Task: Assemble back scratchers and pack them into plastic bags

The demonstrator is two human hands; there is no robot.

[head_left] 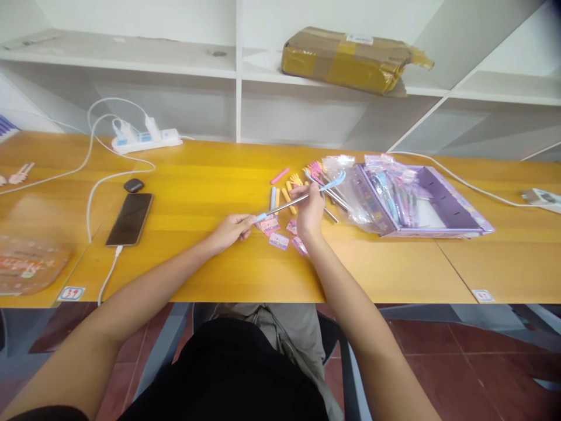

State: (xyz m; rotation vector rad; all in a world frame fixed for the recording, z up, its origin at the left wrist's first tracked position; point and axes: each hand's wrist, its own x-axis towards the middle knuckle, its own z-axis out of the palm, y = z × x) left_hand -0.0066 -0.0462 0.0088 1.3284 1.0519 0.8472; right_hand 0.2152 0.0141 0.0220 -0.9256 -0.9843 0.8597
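A telescopic back scratcher (287, 204) with a metal rod, a light-blue hand-shaped head and a light-blue grip is stretched out above the table. My left hand (234, 230) is closed on its grip end. Near the blue head, my right hand (310, 207) has its fingers wrapped round the rod. Just beyond lie yellow and pink hand-shaped heads (314, 169), some on metal rods. A pink grip (279, 175), a blue grip (273, 199) and yellow grips (289, 197) lie loose, partly behind my right hand. Small printed cards (279, 241) are scattered beneath the scratcher.
On the right, a purple box (456, 202) holds bagged back scratchers, with clear plastic bags (357, 199) beside it. A phone (130, 219), a black case (134, 185), cables and a power strip (146, 140) are on the left. A taped parcel (344, 58) rests on the shelf.
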